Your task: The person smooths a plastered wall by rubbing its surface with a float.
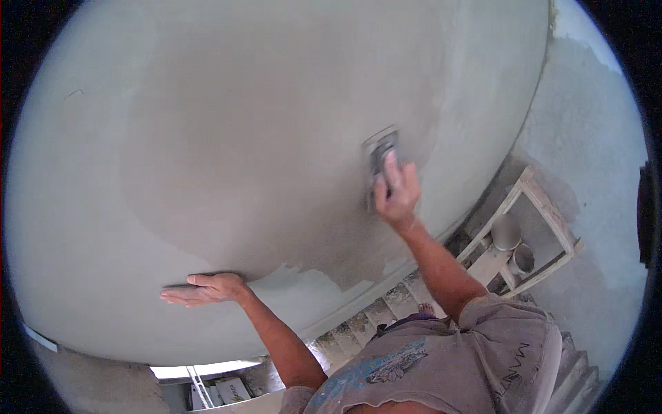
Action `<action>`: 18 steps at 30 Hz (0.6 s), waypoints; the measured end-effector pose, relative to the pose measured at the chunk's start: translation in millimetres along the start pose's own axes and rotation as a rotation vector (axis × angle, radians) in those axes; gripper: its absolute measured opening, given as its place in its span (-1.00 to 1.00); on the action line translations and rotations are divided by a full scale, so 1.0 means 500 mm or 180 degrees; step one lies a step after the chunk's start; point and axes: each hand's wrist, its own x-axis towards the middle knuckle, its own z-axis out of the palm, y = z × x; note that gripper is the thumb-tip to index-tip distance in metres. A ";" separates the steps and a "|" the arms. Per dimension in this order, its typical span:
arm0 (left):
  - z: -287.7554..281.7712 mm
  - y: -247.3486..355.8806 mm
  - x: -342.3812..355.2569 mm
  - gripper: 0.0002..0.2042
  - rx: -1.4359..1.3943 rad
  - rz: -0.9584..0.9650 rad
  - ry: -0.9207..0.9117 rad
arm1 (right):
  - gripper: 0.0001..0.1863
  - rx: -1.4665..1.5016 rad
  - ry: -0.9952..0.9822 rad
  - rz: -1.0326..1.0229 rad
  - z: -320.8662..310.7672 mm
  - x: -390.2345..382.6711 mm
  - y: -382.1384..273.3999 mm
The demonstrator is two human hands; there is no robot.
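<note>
A large plastered wall point(76, 207) fills most of the view, with a darker, damp-looking patch point(276, 117) across its middle. At the right side of this patch my right hand point(400, 192) is closed round a plastering trowel point(381, 143). The trowel's rectangular blade lies against the wall and is slightly blurred. My left hand point(207, 289) rests lower down on the left, fingers stretched out and its edge against the wall, with a dark shadow along it. I see nothing in it. Between the hands, the patch has a ragged lower edge point(303, 265).
To the right stands a wooden frame point(548, 207) with two round containers, one a bucket point(522, 259). Steps point(386, 303) run below the wall. At the lower left are a ladder-like metal piece point(200, 388) and boxes point(231, 390). Another wall point(586, 131) rises at far right.
</note>
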 end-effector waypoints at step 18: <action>0.004 0.015 -0.004 -0.33 0.0018 0.0028 0.0042 | -0.43 0.0132 -0.0267 -0.0287 -0.016 0.015 0.056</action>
